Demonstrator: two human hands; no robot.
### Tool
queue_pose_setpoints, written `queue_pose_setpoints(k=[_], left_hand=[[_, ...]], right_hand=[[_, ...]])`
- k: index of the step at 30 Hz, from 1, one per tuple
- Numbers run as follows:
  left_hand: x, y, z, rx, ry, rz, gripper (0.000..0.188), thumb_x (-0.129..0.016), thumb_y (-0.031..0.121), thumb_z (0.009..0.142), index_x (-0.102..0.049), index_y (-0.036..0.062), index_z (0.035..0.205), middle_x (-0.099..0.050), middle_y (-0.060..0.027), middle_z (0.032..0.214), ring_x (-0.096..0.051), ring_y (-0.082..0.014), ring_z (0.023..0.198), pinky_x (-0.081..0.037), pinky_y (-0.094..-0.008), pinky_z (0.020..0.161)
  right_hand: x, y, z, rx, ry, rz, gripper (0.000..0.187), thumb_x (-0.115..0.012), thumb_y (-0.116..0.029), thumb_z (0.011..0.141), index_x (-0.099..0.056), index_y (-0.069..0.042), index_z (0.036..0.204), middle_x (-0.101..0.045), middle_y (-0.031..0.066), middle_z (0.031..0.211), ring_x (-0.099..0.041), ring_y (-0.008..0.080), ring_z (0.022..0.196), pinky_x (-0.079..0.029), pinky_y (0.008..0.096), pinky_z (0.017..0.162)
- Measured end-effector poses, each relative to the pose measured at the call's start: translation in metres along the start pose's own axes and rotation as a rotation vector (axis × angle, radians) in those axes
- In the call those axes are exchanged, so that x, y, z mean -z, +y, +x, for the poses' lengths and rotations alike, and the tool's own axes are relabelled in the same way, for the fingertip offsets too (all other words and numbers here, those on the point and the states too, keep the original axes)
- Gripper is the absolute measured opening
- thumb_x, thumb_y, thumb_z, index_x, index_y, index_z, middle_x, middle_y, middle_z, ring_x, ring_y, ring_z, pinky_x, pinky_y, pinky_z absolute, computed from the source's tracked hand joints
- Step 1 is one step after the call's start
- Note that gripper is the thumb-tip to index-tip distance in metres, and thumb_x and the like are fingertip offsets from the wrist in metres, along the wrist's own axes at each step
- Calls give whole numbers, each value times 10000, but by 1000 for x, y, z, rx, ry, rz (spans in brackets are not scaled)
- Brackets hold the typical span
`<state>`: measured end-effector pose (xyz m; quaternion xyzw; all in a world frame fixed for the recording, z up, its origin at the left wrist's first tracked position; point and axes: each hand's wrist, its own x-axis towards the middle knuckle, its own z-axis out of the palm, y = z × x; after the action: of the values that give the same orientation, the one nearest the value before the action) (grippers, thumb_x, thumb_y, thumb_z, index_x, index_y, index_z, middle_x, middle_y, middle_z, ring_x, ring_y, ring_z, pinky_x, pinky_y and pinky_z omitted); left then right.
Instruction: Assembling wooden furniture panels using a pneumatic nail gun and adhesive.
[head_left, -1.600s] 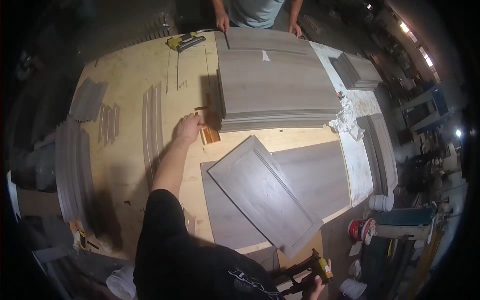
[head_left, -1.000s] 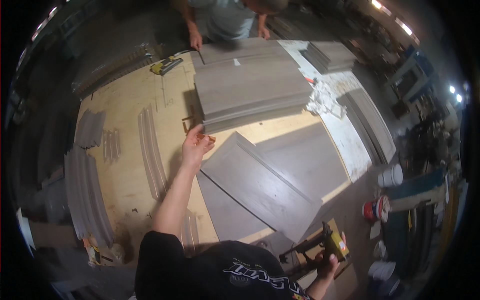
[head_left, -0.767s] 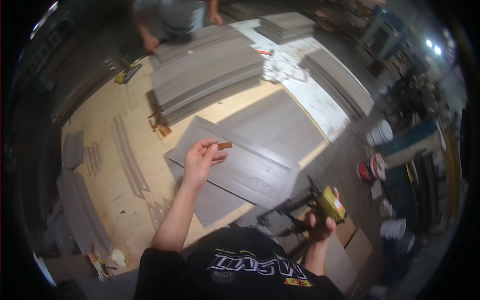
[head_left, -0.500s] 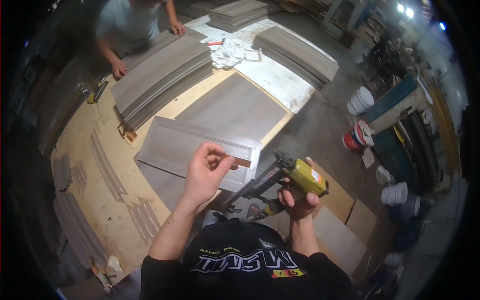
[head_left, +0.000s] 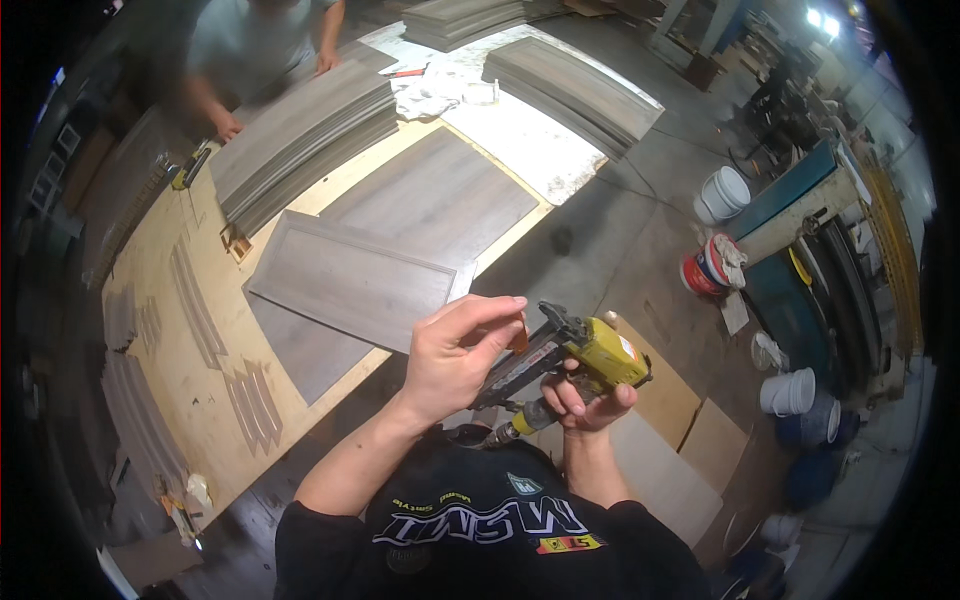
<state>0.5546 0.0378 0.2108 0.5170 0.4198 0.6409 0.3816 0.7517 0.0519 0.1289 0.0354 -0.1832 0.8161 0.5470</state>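
My left hand (head_left: 452, 358) is closed in a pinch on a short copper-brown strip of nails (head_left: 520, 338). The strip stands close beside the black magazine of a yellow and black nail gun (head_left: 608, 358); whether the two touch I cannot tell. Wrapped around the gun's handle from below is my right hand (head_left: 592, 408), with an air hose fitting (head_left: 502, 433) hanging at the handle's end. In front of me a grey wood-grain panel with a raised frame (head_left: 350, 285) lies askew on a larger flat grey panel (head_left: 430, 190).
A co-worker (head_left: 262, 50) has both hands on a stack of grey panels (head_left: 300, 130) across the workbench (head_left: 205, 370). Trim strips (head_left: 255, 410) lie at the left. Another panel stack (head_left: 570, 90) is at the far right. Buckets (head_left: 722, 193) stand on the floor.
My left hand has carried the strip of nails right and down, from over the framed panel to the nail gun's magazine. The view has shifted slightly. The right hand keeps its grip.
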Motion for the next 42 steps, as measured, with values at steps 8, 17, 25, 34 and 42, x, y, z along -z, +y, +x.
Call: queue_pose_setpoints(k=[8,17,25,34,42], left_hand=[[-9,6,-5,160,-34,206,139,-693,-22,930,-755,-1,1053,-711,-76,989,-674,-116,881,-540,-258,776],[12,-5,23,223,-173,380,341,-636,38,953,-695,45,1289,-698,-75,1078,-640,-155,989,-505,-281,867],[86,-22,5,85,169,237,524,-509,288,1043,-459,23,1493,-614,-139,1354,-547,-249,1292,-390,-402,1107],[92,-63,39,-286,956,-8,571,-390,423,1027,-471,33,1437,-525,-130,1401,-466,-261,1342,-360,-437,1093],[126,-141,-38,281,898,733,476,-650,305,963,-548,31,1339,-521,-189,1366,-472,-382,1319,-381,-438,1123]], right_hand=[[4,-11,16,-63,-57,58,870,-729,-307,810,-319,-218,1572,-605,250,1210,-565,174,530,-484,319,530],[29,12,39,-156,-13,253,799,-659,-351,874,-315,-271,1591,-582,185,1284,-525,156,587,-460,313,591],[61,17,77,-137,177,386,660,-627,-397,898,-449,-142,1480,-623,99,1251,-528,102,648,-455,294,633],[29,93,145,-397,140,410,566,-623,-377,889,-536,-47,1341,-631,47,1216,-518,83,657,-459,285,660],[102,13,246,-305,-47,-1248,687,-740,-192,830,-497,-22,1449,-574,8,996,-504,98,707,-416,226,612]])
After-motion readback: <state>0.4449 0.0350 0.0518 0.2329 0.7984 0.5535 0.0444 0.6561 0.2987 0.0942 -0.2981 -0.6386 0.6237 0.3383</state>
